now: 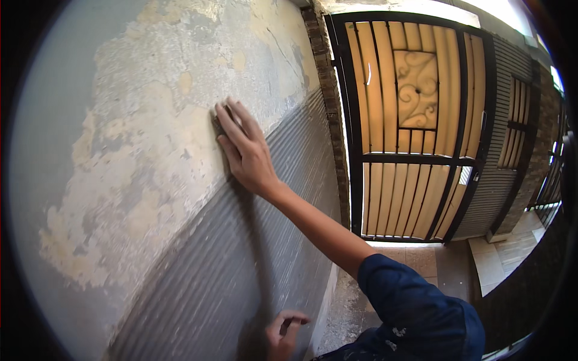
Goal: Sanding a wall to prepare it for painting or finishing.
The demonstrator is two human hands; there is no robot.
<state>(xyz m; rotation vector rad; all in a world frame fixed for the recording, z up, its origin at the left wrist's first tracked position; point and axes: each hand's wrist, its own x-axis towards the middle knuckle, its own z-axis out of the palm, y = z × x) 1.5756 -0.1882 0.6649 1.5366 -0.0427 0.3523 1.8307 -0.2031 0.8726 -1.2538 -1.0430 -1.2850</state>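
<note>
My right hand (246, 151) is pressed flat against a patchy plastered wall (135, 180), the arm stretched up and across. Under its fingers sits a small dark pad or block (216, 121), mostly covered by the hand; its exact kind cannot be made out. Around it the wall surface is uneven, with cream, white and grey patches. Low in the view, my left hand (286, 331) hovers before the grey ribbed lower wall (216, 266). Its fingers are loosely curled, thumb apart, and nothing shows in them.
A black metal gate (406, 158) with tan panels stands to the right, past a narrow brick edge (327, 81). Pale dust (345, 311) lies on the tiled floor (420, 259) along the wall's foot. Further right is a ribbed grey wall section (481, 198).
</note>
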